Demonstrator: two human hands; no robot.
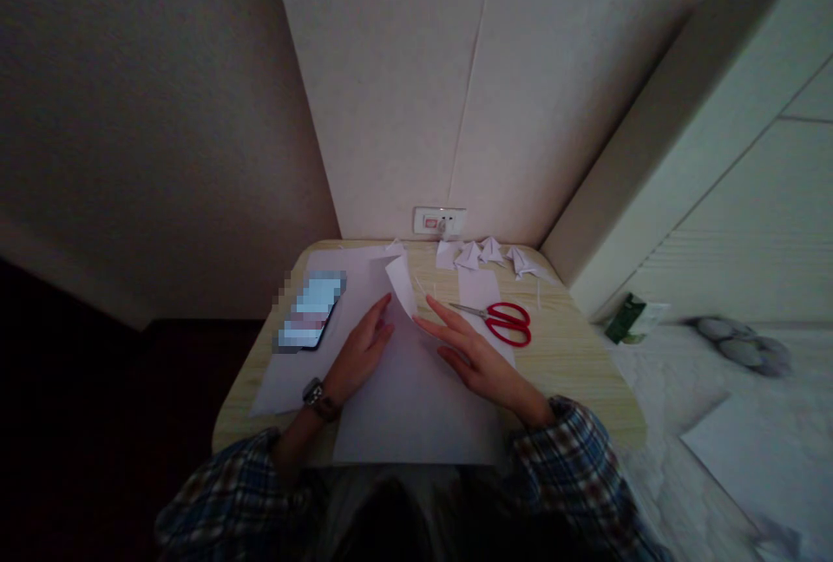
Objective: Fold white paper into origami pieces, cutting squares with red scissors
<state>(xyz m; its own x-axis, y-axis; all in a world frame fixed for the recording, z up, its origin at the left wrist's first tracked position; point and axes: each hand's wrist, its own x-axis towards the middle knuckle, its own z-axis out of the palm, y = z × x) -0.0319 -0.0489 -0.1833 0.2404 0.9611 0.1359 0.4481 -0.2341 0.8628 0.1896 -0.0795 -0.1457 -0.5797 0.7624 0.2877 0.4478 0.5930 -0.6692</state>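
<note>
A white sheet of paper (416, 423) lies near the front of the small table, and its far corner curls up between my hands. My left hand (359, 349) is at the sheet's left side, fingers stretched and thumb apart, with a watch (313, 391) on the wrist. On the other side my right hand (478, 358) has its fingers spread, the tips close to the raised edge; whether they touch it I cannot tell. Scissors (508, 323) with red handles lie just beyond my right hand. A phone (312, 310) with a lit, blurred screen rests on paper at the left.
Several folded paper pieces (491, 251) stand along the table's (560, 354) back edge, near a wall socket (440, 221). More white paper (480, 283) lies behind the scissors. On the bed at right are a green packet (626, 317) and a patterned grey item (742, 343).
</note>
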